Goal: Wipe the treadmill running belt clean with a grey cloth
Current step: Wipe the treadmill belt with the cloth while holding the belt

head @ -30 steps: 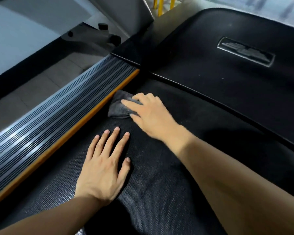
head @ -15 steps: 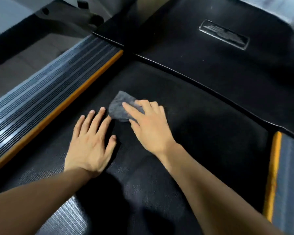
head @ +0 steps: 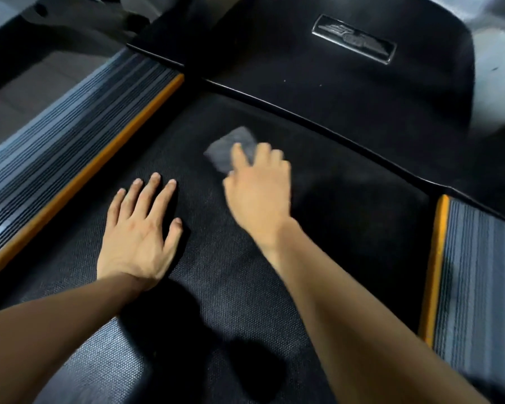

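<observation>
The black textured running belt (head: 347, 228) fills the middle of the view. A small grey cloth (head: 229, 147) lies on the belt near its front end, blurred by motion. My right hand (head: 258, 188) presses down on the cloth, fingers over its near half. My left hand (head: 140, 228) rests flat on the belt to the left, fingers spread, holding nothing and a little apart from the cloth.
Ribbed grey side rails with orange edging run along the belt, one on the left (head: 70, 147) and one on the right (head: 475, 287). The black motor cover (head: 318, 77) with a silver badge (head: 354, 37) rises beyond the belt's front edge. Floor shows at far left.
My right hand has slid the cloth rightward across the belt, away from the left rail toward the middle. The left hand stays flat on the belt. The right rail has come into view.
</observation>
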Demonstrator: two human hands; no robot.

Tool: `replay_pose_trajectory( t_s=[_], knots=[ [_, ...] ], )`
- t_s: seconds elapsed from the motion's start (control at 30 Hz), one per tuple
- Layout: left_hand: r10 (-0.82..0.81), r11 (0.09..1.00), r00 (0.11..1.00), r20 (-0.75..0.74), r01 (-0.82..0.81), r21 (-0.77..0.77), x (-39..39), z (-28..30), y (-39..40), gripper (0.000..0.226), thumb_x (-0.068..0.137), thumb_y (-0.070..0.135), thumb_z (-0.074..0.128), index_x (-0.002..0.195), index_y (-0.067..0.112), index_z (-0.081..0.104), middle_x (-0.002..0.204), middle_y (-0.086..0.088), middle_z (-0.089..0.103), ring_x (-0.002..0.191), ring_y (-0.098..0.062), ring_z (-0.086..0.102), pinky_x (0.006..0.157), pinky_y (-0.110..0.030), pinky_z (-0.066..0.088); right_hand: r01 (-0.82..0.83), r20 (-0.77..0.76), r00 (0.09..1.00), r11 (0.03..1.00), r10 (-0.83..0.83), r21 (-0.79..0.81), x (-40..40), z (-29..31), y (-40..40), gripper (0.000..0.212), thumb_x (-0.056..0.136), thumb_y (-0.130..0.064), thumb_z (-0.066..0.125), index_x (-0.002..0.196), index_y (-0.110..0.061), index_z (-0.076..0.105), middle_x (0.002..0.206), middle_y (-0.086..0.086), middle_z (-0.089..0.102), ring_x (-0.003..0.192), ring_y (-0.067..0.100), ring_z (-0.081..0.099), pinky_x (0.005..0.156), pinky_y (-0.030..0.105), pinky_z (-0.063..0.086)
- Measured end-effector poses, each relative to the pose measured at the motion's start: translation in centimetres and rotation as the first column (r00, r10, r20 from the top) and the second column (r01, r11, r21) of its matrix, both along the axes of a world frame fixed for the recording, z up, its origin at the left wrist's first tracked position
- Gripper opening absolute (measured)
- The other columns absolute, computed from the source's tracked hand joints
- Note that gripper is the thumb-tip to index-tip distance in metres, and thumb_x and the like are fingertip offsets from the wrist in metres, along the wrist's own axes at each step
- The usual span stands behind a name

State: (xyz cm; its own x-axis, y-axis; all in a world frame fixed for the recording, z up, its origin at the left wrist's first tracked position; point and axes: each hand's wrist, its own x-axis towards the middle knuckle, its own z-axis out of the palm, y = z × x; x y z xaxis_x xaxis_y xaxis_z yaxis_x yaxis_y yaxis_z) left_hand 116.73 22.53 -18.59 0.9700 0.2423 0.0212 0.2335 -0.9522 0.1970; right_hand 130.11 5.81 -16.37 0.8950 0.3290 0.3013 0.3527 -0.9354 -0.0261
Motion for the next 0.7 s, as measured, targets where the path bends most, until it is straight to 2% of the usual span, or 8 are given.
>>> replay_pose_trajectory(
  t_s=[0.07,0.13,0.23,0.33,0.5,0.57,0.63,0.7],
  knots=[
    [-0.003,1.000,1.000,0.006,0.003,0.000,0.2,0.0,0.0,0.068,0.096,0.051,0.026,0.160,0.026,0.027,0.169,-0.005,0.024,0.156,-0.029,0.017,0.128,-0.048,0.008,-0.188,-0.048,0.981,0.982,0.188,-0.007,-0.2,0.4,1.1,0.055,0.089,-0.038,0.054,0.142,-0.023,0.047,0.124,0.012,0.051,0.107,0.033,0.048,0.087,0.044,0.038],
    [0.002,1.000,1.000,0.014,-0.002,-0.001,0.2,0.0,0.1,0.069,0.095,0.050,0.027,0.159,0.024,0.028,0.168,-0.007,0.026,0.156,-0.031,0.019,0.128,-0.048,0.009,-0.240,-0.083,0.968,0.970,0.236,-0.040,1.1,0.7,-0.8,0.053,0.089,-0.037,0.056,0.141,-0.029,0.047,0.120,0.011,0.052,0.105,0.032,0.050,0.084,0.043,0.039],
    [0.001,1.000,1.000,0.028,-0.001,-0.008,0.0,0.0,0.0,0.070,0.094,0.050,0.029,0.159,0.023,0.031,0.167,-0.010,0.028,0.154,-0.034,0.022,0.127,-0.049,0.011,0.131,-0.048,0.990,0.991,-0.131,0.002,3.2,0.6,-9.3,0.052,0.084,-0.036,0.059,0.135,-0.031,0.052,0.111,0.015,0.054,0.095,0.036,0.053,0.075,0.042,0.042],
    [0.003,1.000,0.999,0.040,-0.002,-0.020,0.2,0.0,-0.1,0.070,0.094,0.050,0.030,0.158,0.023,0.031,0.166,-0.011,0.029,0.154,-0.034,0.022,0.127,-0.050,0.011,0.397,-0.066,0.915,0.918,-0.398,-0.021,2.4,0.6,-17.9,0.049,0.091,-0.035,0.054,0.140,-0.031,0.045,0.116,0.016,0.049,0.103,0.037,0.048,0.086,0.046,0.039],
    [0.014,1.000,0.999,0.044,-0.013,-0.022,0.1,0.2,-0.4,0.070,0.093,0.049,0.031,0.157,0.022,0.033,0.165,-0.012,0.030,0.153,-0.036,0.023,0.126,-0.049,0.010,0.678,-0.116,0.733,0.733,-0.671,0.047,1.5,0.1,-15.1,0.048,0.092,-0.029,0.050,0.139,-0.028,0.047,0.126,0.015,0.047,0.108,0.038,0.046,0.088,0.047,0.037],
    [0.011,1.000,0.999,0.050,-0.010,-0.028,0.2,0.3,-0.4,0.069,0.093,0.048,0.032,0.157,0.021,0.033,0.165,-0.013,0.030,0.153,-0.037,0.023,0.126,-0.049,0.009,0.562,-0.114,0.823,0.827,-0.557,0.019,1.0,0.5,-10.1,0.049,0.087,-0.035,0.054,0.135,-0.028,0.050,0.122,0.014,0.050,0.103,0.036,0.050,0.081,0.042,0.040],
    [0.007,1.000,0.999,0.046,-0.006,-0.028,0.4,0.2,-0.4,0.069,0.093,0.048,0.033,0.157,0.021,0.033,0.165,-0.012,0.030,0.153,-0.037,0.023,0.126,-0.049,0.009,0.261,-0.057,0.964,0.965,-0.261,-0.002,-1.2,0.4,-4.4,0.051,0.082,-0.037,0.059,0.132,-0.027,0.054,0.115,0.012,0.055,0.095,0.033,0.052,0.074,0.038,0.038],
    [0.008,1.000,0.999,0.040,-0.007,-0.025,0.1,0.3,-0.3,0.069,0.093,0.048,0.033,0.157,0.022,0.033,0.165,-0.012,0.030,0.153,-0.037,0.023,0.126,-0.050,0.010,-0.030,-0.122,0.992,1.000,0.029,-0.008,-4.0,0.3,-0.3,0.053,0.083,-0.036,0.060,0.135,-0.026,0.055,0.115,0.010,0.057,0.096,0.031,0.051,0.076,0.039,0.036]
  ],
)
